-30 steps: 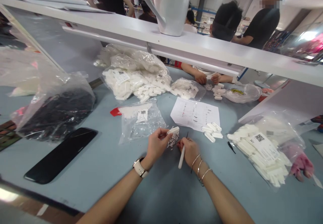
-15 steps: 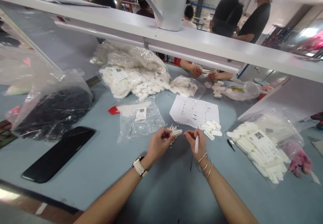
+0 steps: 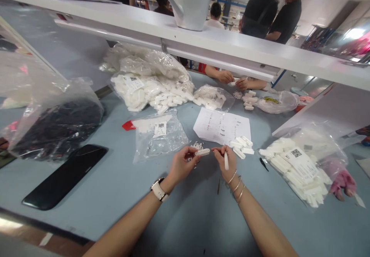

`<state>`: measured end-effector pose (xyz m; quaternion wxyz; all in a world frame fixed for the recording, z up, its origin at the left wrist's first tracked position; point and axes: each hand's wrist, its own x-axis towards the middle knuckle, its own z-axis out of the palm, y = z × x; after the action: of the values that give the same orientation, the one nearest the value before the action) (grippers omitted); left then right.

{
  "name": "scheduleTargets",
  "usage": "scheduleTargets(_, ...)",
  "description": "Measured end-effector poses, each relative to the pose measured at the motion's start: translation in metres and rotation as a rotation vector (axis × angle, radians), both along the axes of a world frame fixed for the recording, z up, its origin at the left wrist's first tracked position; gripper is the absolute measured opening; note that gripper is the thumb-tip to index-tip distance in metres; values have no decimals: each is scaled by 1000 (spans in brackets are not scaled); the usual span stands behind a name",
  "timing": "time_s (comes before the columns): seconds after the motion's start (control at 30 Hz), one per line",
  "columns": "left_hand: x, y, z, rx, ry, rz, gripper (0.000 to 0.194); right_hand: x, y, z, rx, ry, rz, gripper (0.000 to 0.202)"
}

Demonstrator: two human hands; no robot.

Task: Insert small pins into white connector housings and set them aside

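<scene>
My left hand [image 3: 183, 163] is closed, pinching one end of a narrow white slotted plastic block [image 3: 202, 152] whose free end points right. Facing it, my right hand [image 3: 224, 162] is closed around a slim tool with a white handle [image 3: 226, 161], which sticks out below the fingers. Its thumb and forefinger are pinched just right of the block, apart from it; anything tiny between them is too small to make out. Behind my left fingers lies a pile of tiny white parts [image 3: 197, 146]. Several white plastic pieces [image 3: 242, 147] lie beyond my right hand.
A printed sheet [image 3: 212, 124] and a labelled clear bag [image 3: 156, 143] lie ahead. Bags of white parts [image 3: 150, 89] fill the back; another bag [image 3: 300, 168] is right. A black phone-shaped slab [image 3: 66, 176] lies left. Across the table are a co-worker's hands [image 3: 235, 80]. A shelf [image 3: 245, 46] spans above.
The white block has turned slightly in my left fingers, showing more of its slotted face. My right fingertips have come up level with its end. The co-worker's hands have moved closer together.
</scene>
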<state>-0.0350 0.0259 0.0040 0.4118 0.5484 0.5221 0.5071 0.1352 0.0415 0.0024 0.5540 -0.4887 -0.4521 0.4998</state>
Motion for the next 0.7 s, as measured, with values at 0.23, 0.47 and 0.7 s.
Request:
scheduleTargets(0.23,0,0,-4,58,70,4,20,-2,0,10,-12,139,4,43)
scheduleTargets(0.47,0,-1,-7,240,265,3,11,-2,2,2,77,-85,-42,38)
scheduleTargets(0.7,1,-3,-3,328,389,-12,5,-5,-5,-2,192,-349,-28,32)
